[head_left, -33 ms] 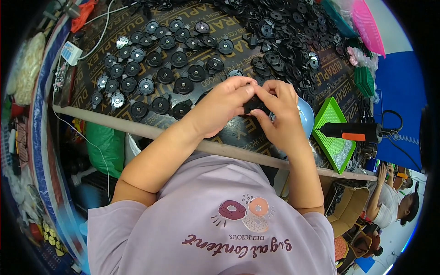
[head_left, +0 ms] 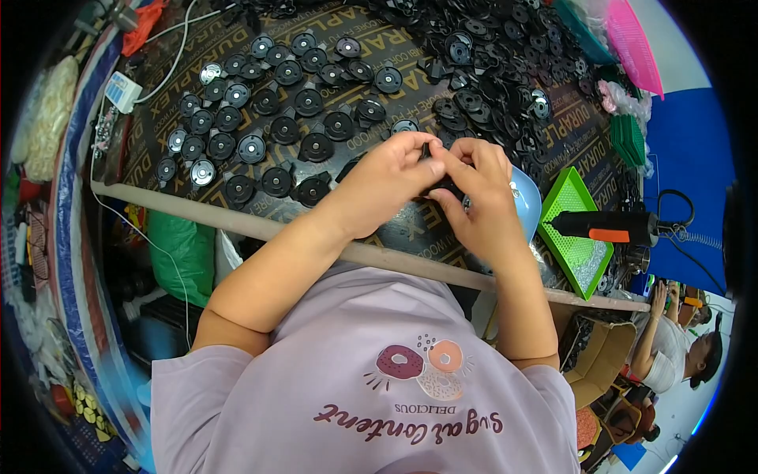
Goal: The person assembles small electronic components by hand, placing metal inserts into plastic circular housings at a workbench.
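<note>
My left hand (head_left: 385,180) and my right hand (head_left: 483,199) meet fingertip to fingertip above the near part of the table. Both pinch one small black part (head_left: 440,189), mostly hidden by the fingers. Just behind my left hand, black round disc parts (head_left: 272,130) lie in neat rows, some with silver centres. Behind my right hand, a loose heap of the same black parts (head_left: 493,75) spreads over the table's far right. A light blue bowl (head_left: 527,201) sits partly under my right hand.
A green mesh tray (head_left: 580,237) lies at the right with a black and orange power screwdriver (head_left: 612,227) across it. A pink basket (head_left: 632,39) is at the far right. The wooden table edge (head_left: 197,209) runs below. Another person (head_left: 671,340) sits at lower right.
</note>
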Action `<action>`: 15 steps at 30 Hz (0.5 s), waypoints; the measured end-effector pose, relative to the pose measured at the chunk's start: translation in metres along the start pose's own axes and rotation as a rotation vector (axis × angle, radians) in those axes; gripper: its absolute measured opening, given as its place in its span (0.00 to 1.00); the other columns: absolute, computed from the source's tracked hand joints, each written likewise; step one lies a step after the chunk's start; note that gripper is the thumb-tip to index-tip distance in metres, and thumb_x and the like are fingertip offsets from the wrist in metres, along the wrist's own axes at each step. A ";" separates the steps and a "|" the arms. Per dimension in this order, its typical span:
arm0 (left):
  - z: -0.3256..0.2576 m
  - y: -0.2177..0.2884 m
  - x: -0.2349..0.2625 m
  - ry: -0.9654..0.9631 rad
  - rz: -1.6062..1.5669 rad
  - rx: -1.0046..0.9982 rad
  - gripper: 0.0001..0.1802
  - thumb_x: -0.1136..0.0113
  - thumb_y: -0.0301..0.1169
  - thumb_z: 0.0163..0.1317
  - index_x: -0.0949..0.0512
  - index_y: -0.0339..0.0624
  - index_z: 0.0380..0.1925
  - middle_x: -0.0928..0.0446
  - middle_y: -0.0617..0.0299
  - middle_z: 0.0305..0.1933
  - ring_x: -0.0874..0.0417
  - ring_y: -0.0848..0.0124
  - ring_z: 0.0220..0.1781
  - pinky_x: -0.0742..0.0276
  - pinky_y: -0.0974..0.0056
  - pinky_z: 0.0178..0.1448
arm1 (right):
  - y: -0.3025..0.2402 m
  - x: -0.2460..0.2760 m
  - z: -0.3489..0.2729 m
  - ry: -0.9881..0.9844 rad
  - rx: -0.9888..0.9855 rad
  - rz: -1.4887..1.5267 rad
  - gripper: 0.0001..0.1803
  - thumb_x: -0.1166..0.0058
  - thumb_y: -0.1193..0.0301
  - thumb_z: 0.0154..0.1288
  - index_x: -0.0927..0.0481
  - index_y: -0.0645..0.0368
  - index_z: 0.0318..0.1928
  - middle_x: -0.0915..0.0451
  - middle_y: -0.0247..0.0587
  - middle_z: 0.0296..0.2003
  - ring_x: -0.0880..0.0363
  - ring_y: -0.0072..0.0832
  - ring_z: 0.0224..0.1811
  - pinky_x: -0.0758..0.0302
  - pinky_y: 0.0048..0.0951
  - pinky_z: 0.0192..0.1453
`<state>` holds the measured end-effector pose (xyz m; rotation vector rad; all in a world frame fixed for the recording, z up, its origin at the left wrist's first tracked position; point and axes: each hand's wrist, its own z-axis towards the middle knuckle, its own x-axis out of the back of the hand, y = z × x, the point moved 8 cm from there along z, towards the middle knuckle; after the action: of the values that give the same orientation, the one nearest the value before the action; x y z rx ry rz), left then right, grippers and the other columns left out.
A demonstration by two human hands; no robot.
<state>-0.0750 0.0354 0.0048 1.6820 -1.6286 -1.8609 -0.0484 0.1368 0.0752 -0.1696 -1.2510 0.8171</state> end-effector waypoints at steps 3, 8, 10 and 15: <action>0.003 -0.001 0.002 0.017 0.147 -0.068 0.18 0.45 0.20 0.66 0.31 0.33 0.56 0.23 0.59 0.52 0.22 0.77 0.52 0.25 0.72 0.54 | -0.005 -0.003 -0.005 0.021 0.007 -0.035 0.30 0.31 0.77 0.45 0.20 0.58 0.55 0.27 0.39 0.44 0.31 0.38 0.48 0.38 0.39 0.56; -0.007 0.014 0.007 0.075 0.906 -0.200 0.15 0.43 0.19 0.62 0.26 0.38 0.49 0.22 0.61 0.42 0.21 0.74 0.38 0.25 0.69 0.41 | 0.014 -0.003 -0.017 -0.077 -0.095 0.154 0.33 0.28 0.76 0.42 0.21 0.54 0.55 0.26 0.38 0.45 0.30 0.40 0.50 0.33 0.37 0.55; -0.017 0.035 0.000 0.055 1.202 -0.561 0.16 0.39 0.18 0.55 0.23 0.43 0.45 0.23 0.57 0.39 0.21 0.61 0.39 0.25 0.62 0.40 | 0.032 0.013 -0.024 -0.007 -0.141 0.071 0.32 0.27 0.76 0.40 0.19 0.57 0.52 0.24 0.42 0.45 0.27 0.43 0.48 0.28 0.36 0.52; -0.025 0.048 0.009 0.049 1.467 -0.516 0.17 0.34 0.20 0.51 0.22 0.42 0.42 0.22 0.54 0.36 0.23 0.55 0.43 0.26 0.58 0.47 | 0.066 0.019 -0.054 -0.195 -0.384 -0.152 0.28 0.27 0.76 0.40 0.19 0.60 0.48 0.21 0.46 0.45 0.24 0.47 0.49 0.26 0.40 0.53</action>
<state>-0.0836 -0.0045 0.0409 0.0838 -1.4145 -1.1697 -0.0293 0.2121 0.0361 -0.3048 -1.5785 0.4636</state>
